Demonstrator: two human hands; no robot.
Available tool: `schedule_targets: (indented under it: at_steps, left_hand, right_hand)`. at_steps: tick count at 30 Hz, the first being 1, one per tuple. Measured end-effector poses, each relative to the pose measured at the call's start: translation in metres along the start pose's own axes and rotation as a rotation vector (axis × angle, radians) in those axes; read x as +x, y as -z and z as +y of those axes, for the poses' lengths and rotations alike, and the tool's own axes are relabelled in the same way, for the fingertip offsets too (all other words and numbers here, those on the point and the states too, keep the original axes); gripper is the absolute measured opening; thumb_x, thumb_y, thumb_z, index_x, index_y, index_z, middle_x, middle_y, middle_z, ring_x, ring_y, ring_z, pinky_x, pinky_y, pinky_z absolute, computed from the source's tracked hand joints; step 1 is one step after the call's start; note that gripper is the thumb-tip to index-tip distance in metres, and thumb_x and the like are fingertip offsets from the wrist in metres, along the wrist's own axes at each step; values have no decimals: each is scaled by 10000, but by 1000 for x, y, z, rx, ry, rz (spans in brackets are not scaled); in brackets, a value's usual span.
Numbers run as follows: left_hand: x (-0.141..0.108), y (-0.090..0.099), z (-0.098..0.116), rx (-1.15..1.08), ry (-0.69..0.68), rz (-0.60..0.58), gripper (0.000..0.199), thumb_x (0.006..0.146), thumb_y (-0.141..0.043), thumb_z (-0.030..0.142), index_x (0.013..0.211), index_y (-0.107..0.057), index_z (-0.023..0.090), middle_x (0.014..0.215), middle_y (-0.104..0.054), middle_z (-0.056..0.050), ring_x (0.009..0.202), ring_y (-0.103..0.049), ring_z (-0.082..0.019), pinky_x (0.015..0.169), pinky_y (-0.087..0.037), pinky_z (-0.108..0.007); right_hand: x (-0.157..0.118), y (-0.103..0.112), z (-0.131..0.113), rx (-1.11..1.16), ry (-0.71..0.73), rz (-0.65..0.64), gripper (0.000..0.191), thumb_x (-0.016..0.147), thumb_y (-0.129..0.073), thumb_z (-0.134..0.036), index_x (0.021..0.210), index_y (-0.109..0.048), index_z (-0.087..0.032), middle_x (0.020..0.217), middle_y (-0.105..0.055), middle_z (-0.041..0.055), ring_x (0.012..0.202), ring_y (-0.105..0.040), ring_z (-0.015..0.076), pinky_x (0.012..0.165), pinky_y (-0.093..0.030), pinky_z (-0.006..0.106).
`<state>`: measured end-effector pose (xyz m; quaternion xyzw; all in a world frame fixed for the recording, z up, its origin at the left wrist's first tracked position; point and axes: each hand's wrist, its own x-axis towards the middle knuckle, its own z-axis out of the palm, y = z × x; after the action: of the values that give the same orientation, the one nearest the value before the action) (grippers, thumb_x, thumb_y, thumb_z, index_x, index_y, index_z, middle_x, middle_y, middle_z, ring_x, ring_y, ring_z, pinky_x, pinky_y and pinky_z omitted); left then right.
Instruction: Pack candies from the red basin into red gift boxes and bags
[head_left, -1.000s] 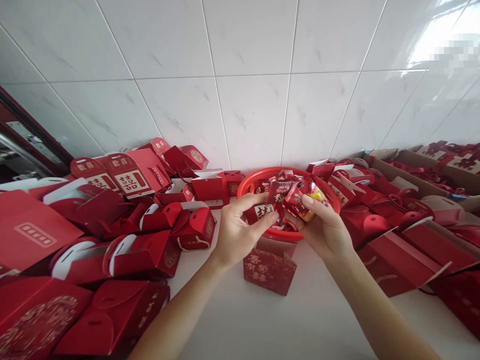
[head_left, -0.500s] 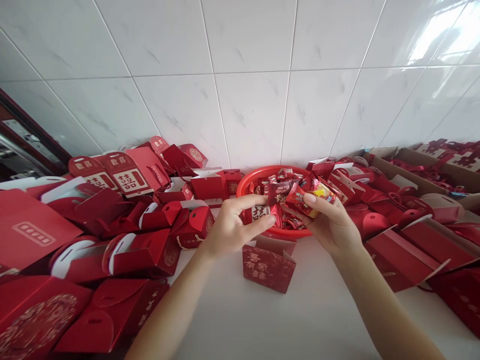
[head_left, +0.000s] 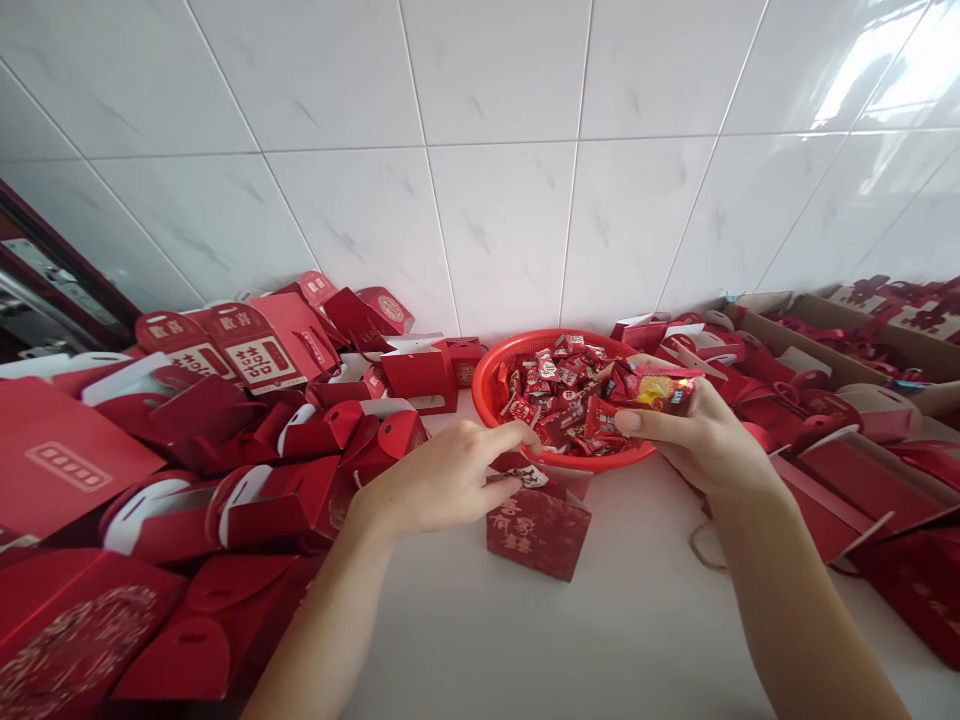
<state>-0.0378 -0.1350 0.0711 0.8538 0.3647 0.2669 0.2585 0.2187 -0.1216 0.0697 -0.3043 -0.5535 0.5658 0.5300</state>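
My left hand [head_left: 465,470] is closed on a small red wrapped candy [head_left: 529,474] with a white label, at the open top of a small dark red gift box [head_left: 537,530]. The box stands upright on the white table, gold characters on its front. Several wrapped candies [head_left: 654,388], red with some yellow, are gripped in my right hand [head_left: 694,430], over the right side of a red plastic basket [head_left: 489,400]. Many red wrapped candies [head_left: 559,385] lie in the basket. My right palm is partly hidden by the wrappers.
Red gift boxes [head_left: 277,520] crowd the left of the table [head_left: 480,640], and more red boxes [head_left: 817,490] the right. A cardboard carton [head_left: 847,335] with red items stands at the back right. White wall tiles [head_left: 502,230] rise behind.
My left hand has come down from over the basket to the gift box's opening with a candy. My right hand has moved right with its candies, uncovering more of the basket.
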Motion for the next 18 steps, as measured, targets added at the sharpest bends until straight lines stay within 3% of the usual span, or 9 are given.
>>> schedule_targets:
  at_steps: [4,7,14,18]
  left_hand:
    - [2,-2,0,85,45,-20,142,912,-649,319,913,-761,232,663,-704,9,524,-617,-162,573,-449,-249]
    - [3,-2,2,64,28,-49,152,910,-637,304,861,-764,234,636,-692,12,530,-612,-166,571,-433,-253]
    - [2,1,2,-46,7,-72,174,852,-647,229,961,-781,252,825,-772,-17,688,-694,-199,603,-480,-262]
    - [2,3,5,17,81,-164,297,837,-604,173,1087,-753,237,957,-775,-25,764,-690,-186,649,-491,-253]
  right_hand:
    - [-2,5,-6,-185,15,-35,183,694,-888,-231,827,-761,-220,894,-761,23,848,-711,237,775,-599,341]
    - [-5,1,-9,-242,7,-65,173,687,-885,-221,798,-753,-211,850,-737,15,790,-687,213,702,-581,302]
    - [-11,-13,-7,-439,56,-176,153,763,-819,-247,891,-748,-203,883,-733,20,786,-674,202,669,-541,279]
    - [-13,-21,-5,-518,10,-215,180,794,-783,-234,960,-725,-200,893,-734,18,800,-681,199,690,-542,281]
